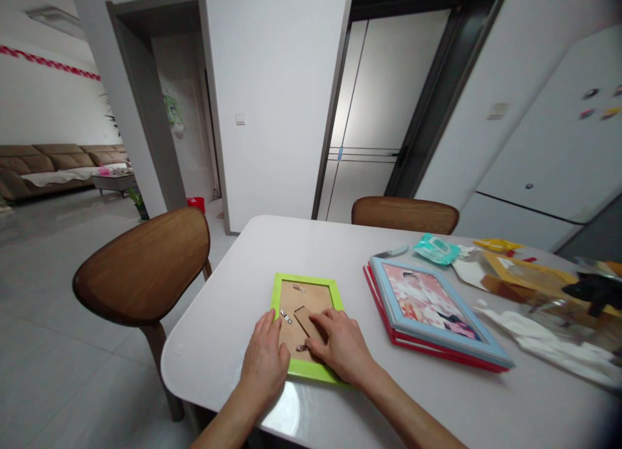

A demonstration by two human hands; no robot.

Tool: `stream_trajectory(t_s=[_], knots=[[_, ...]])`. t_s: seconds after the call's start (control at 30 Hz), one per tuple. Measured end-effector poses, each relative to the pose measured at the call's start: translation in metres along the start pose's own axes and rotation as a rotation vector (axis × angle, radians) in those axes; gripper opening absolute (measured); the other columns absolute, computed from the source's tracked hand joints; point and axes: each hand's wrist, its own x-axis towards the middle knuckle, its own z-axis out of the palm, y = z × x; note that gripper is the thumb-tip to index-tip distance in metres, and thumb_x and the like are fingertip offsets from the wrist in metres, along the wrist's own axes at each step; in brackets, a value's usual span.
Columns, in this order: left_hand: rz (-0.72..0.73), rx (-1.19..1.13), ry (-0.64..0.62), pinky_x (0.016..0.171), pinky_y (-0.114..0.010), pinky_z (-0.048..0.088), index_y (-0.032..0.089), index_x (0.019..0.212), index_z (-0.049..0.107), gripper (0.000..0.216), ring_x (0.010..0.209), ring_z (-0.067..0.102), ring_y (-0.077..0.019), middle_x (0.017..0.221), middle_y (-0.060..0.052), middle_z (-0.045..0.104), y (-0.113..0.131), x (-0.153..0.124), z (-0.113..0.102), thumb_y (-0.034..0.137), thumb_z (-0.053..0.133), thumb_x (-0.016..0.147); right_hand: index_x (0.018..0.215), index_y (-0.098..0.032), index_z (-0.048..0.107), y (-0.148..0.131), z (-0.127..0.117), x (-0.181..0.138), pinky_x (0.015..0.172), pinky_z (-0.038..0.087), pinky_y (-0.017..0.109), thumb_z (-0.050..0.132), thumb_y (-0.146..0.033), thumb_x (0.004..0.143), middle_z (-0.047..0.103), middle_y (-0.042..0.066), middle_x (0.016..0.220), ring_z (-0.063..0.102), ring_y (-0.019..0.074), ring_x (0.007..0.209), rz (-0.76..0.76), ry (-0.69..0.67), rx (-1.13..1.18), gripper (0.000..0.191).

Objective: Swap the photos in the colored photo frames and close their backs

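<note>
Where the smooth white worktop (218, 319) curves to its rounded near-left corner, a wooden chair (146, 267) with a broad, glossy brown backrest stands just beside its edge. To the right of that, a lime-green picture frame (306, 284) lies face down near the front edge, a plain rectangle with a flat painted border. Its brown fibreboard backing (301, 300) looks matte, and small metal turn clips (298, 288) sit along its inner edge, one near the top and others lower down; a darker brown stand flap (305, 319) lies angled across the middle.

The left hand (265, 358) rests flat on the frame's lower left part, fingers loosely together and extended, the fingertips beside one of the clips. The right hand (343, 345) lies on the lower right part, fingers bent down onto the backing near the flap and the bottom clip; it grips nothing that can be seen.

Further right, well apart from the green frame, a pale blue frame (486, 345) holding a pinkish photograph sits face up on top of a red frame (389, 326). Beyond them lie a teal packet of wipes (436, 248), a yellow-orange frame (519, 274) and crumpled clear and white plastic wrapping (549, 345). A second wooden chair (404, 214) stands at the far edge.
</note>
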Motion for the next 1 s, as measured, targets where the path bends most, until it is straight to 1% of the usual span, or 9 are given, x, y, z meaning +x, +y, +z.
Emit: stream_trajectory(t_s=[0.2, 0.37, 0.43, 0.53, 0.63, 0.7, 0.8, 0.9, 1.0], knots=[[-0.034, -0.117, 0.004, 0.100, -0.041, 0.025, 0.009, 0.113, 0.049, 0.045, 0.117, 0.035, -0.0236, 0.126, -0.013, 0.043, 0.002, 0.000, -0.005, 0.022, 0.046, 0.070, 0.091, -0.018, 0.061, 0.001, 0.000, 0.004, 0.069, 0.037, 0.023, 0.053, -0.025, 0.064, 0.056, 0.004, 0.080, 0.050, 0.0159, 0.077, 0.015, -0.002, 0.074, 0.029], [-0.110, -0.277, 0.046, 0.098, -0.040, 0.026, 0.012, 0.104, 0.054, 0.041, 0.113, 0.039, -0.0256, 0.116, -0.012, 0.052, 0.011, 0.008, -0.014, 0.029, 0.051, 0.067, 0.090, -0.018, 0.062, -0.006, -0.016, 0.010, 0.072, 0.038, 0.024, 0.051, -0.024, 0.065, 0.057, 0.005, 0.080, 0.051, 0.0166, 0.078, 0.020, 0.031, 0.066, 0.028], [-0.163, -0.370, 0.053, 0.091, -0.040, 0.034, 0.012, 0.097, 0.057, 0.036, 0.103, 0.048, -0.0256, 0.103, -0.011, 0.059, 0.014, 0.014, -0.018, 0.032, 0.049, 0.068, 0.090, -0.019, 0.062, -0.015, -0.025, 0.011, 0.074, 0.038, 0.025, 0.052, -0.025, 0.065, 0.057, 0.005, 0.082, 0.051, 0.0176, 0.081, 0.014, 0.054, 0.070, 0.028], [-0.255, -0.539, 0.033, 0.068, -0.033, 0.047, 0.013, 0.086, 0.057, 0.032, 0.074, 0.060, -0.0208, 0.079, -0.006, 0.065, 0.010, 0.023, -0.028, 0.036, 0.040, 0.072, 0.090, -0.019, 0.062, -0.027, -0.036, 0.013, 0.074, 0.039, 0.026, 0.053, -0.029, 0.068, 0.058, 0.005, 0.084, 0.051, 0.0173, 0.082, -0.051, 0.097, 0.175, 0.026], [-0.342, -0.666, 0.047, 0.057, -0.028, 0.048, 0.014, 0.082, 0.054, 0.032, 0.063, 0.061, -0.0174, 0.069, -0.002, 0.065, -0.008, 0.026, -0.047, 0.040, 0.039, 0.071, 0.097, -0.020, 0.058, -0.022, -0.040, 0.014, 0.074, 0.040, 0.024, 0.047, -0.035, 0.075, 0.059, 0.005, 0.092, 0.053, 0.0149, 0.081, -0.046, 0.147, 0.288, 0.030], [-0.395, -0.705, 0.070, 0.055, -0.026, 0.046, 0.014, 0.080, 0.054, 0.031, 0.060, 0.060, -0.0167, 0.064, -0.001, 0.064, -0.026, 0.023, -0.063, 0.041, 0.042, 0.068, 0.102, -0.018, 0.056, -0.007, -0.036, 0.014, 0.074, 0.041, 0.025, 0.044, -0.035, 0.076, 0.058, 0.006, 0.097, 0.054, 0.0148, 0.081, 0.051, 0.159, 0.264, 0.033], [-0.467, -0.705, 0.102, 0.051, -0.025, 0.044, 0.015, 0.074, 0.054, 0.027, 0.054, 0.059, -0.0161, 0.057, 0.001, 0.062, -0.056, 0.015, -0.084, 0.039, 0.046, 0.065, 0.104, -0.011, 0.055, 0.021, -0.024, 0.010, 0.075, 0.040, 0.029, 0.046, -0.032, 0.074, 0.057, 0.012, 0.097, 0.054, 0.0191, 0.082, 0.187, 0.140, 0.194, 0.038], [-0.516, -0.644, 0.126, 0.049, -0.024, 0.043, 0.015, 0.071, 0.055, 0.024, 0.052, 0.058, -0.0163, 0.054, 0.001, 0.060, -0.080, 0.008, -0.092, 0.037, 0.047, 0.065, 0.108, -0.007, 0.052, 0.038, -0.012, 0.005, 0.075, 0.038, 0.036, 0.051, -0.029, 0.067, 0.057, 0.016, 0.093, 0.054, 0.0249, 0.082, 0.266, 0.105, 0.173, 0.046], [-0.534, -0.534, 0.144, 0.050, -0.025, 0.042, 0.015, 0.070, 0.056, 0.022, 0.054, 0.058, -0.0180, 0.056, 0.000, 0.061, -0.095, 0.006, -0.094, 0.036, 0.049, 0.064, 0.112, -0.006, 0.049, 0.043, -0.005, 0.004, 0.075, 0.036, 0.038, 0.054, -0.022, 0.062, 0.058, 0.017, 0.091, 0.054, 0.0276, 0.083, 0.322, 0.079, 0.211, 0.053]])
